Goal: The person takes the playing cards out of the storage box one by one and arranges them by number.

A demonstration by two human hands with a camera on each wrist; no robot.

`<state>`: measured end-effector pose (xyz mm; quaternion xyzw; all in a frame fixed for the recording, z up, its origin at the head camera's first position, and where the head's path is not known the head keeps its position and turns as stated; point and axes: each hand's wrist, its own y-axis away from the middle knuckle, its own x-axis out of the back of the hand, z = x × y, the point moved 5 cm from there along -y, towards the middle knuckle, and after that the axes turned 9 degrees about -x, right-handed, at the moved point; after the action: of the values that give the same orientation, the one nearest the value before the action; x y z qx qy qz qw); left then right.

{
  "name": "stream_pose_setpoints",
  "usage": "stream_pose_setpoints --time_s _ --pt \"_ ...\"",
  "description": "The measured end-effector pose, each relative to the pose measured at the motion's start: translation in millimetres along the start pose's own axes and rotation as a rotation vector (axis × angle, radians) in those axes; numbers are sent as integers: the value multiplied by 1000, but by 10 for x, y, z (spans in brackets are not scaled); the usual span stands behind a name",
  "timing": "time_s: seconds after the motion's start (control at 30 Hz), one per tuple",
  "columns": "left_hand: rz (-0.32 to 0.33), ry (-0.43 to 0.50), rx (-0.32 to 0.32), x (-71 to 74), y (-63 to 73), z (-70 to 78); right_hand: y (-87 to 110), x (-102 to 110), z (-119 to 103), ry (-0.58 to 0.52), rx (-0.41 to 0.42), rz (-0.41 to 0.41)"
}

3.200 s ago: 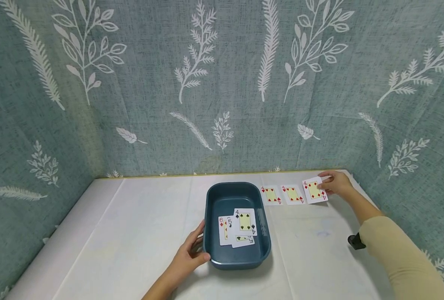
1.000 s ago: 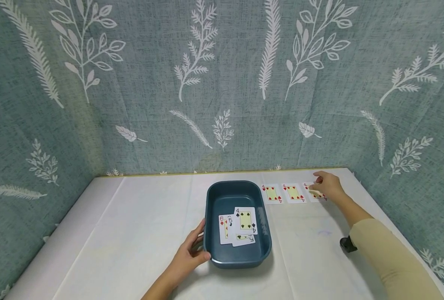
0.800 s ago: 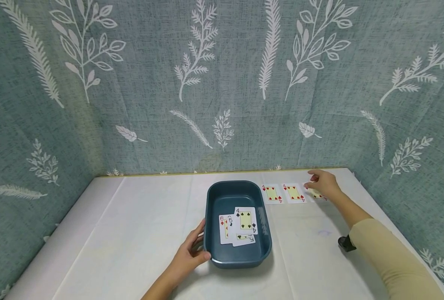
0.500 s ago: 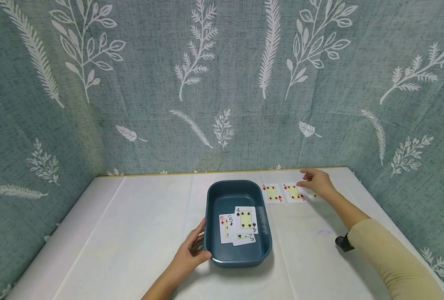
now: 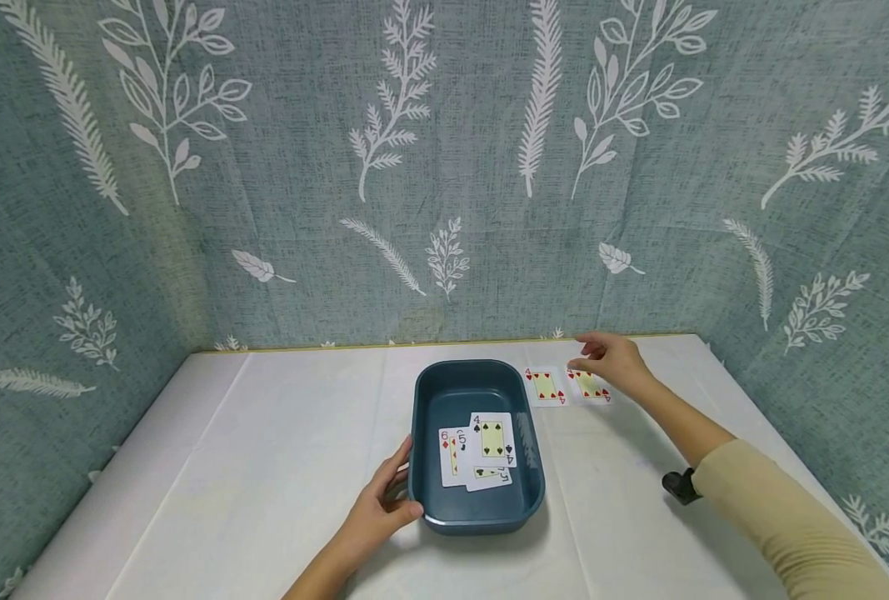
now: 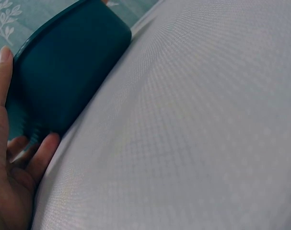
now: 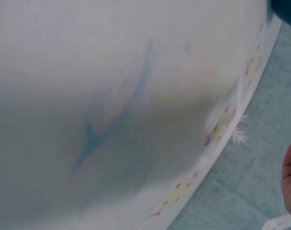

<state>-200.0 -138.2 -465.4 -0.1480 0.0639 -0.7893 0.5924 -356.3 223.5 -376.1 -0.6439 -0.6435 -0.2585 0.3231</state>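
A playing card (image 5: 588,388), a red four, lies face up on the bench (image 5: 264,475) just under the fingertips of my right hand (image 5: 615,362), which partly hide its top edge. That hand is loosely open, thumb and forefinger a little apart; I see nothing in its hold, and I can't tell whether the fingertips touch the card or hover over it. Another red four (image 5: 545,388) lies to the left of that hand, close to the tray (image 5: 476,530), and a third card (image 7: 176,194) shows only from the right wrist, its face too blurred to read. They sit in a row with small gaps, presumably so each one can be read apart from its neighbour. My left hand (image 5: 375,518) grips the tray's left side near its near corner, thumb at the rim and fingers bent against the wall, most likely to steady it. In the tray, to the right of that hand, a six of diamonds (image 5: 446,471) and some fives (image 5: 489,481) are overlapped by a four of spades (image 5: 492,442), apparently just gathered loosely. Beyond both hands hangs a leaf-printed cloth (image 5: 302,167).
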Motion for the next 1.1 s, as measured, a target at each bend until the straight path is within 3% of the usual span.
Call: stream_pose_setpoints --time_s 0.27,0.77,0.93,1.1 --pt "2 3 5 -8 1 -1 93 -107 -229 -66 66 -20" --pt "5 2 12 -1 -2 7 193 -381 -666 -54 238 -113" --pt "4 -5 11 -2 -3 6 191 -465 -787 -37 268 -188" --pt "5 -12 12 3 -2 6 192 -597 -929 73 303 -342"
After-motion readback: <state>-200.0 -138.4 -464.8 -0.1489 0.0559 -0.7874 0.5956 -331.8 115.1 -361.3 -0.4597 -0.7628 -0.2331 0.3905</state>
